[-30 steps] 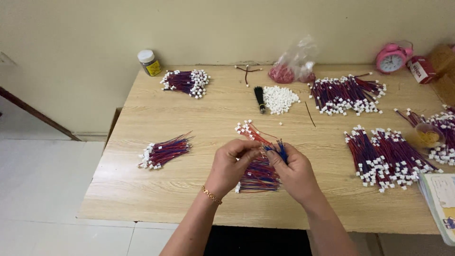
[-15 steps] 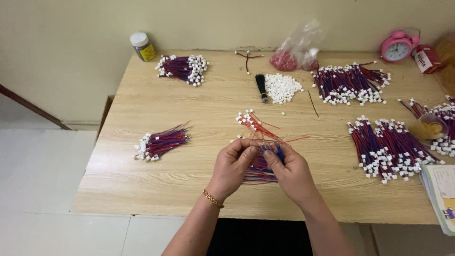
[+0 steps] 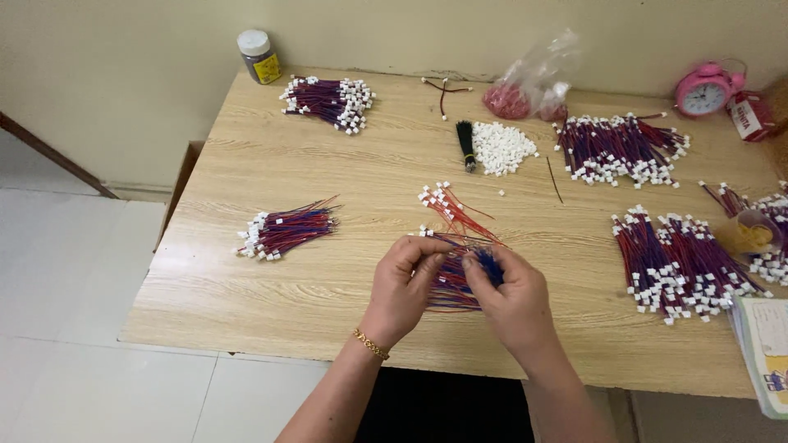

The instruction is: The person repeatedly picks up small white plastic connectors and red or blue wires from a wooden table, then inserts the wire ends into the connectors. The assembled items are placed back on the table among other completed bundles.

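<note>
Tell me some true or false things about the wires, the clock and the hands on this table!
1. Both hands, left hand and right hand, hold a bunch of red and blue wires. True.
2. The round pink alarm clock sits at the table's near edge. False: it stands at the far right, by the wall.
3. A gold bracelet is on the left wrist. True.
4. The pile of loose white plastic connectors lies on the floor. False: it lies on the light wooden table.

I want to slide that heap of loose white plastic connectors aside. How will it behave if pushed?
The heap of white connectors is many small separate pieces, so it will likely scatter rather than move as one. One stray piece already lies apart on the wooden table. They look light, probably skidding easily.
</note>
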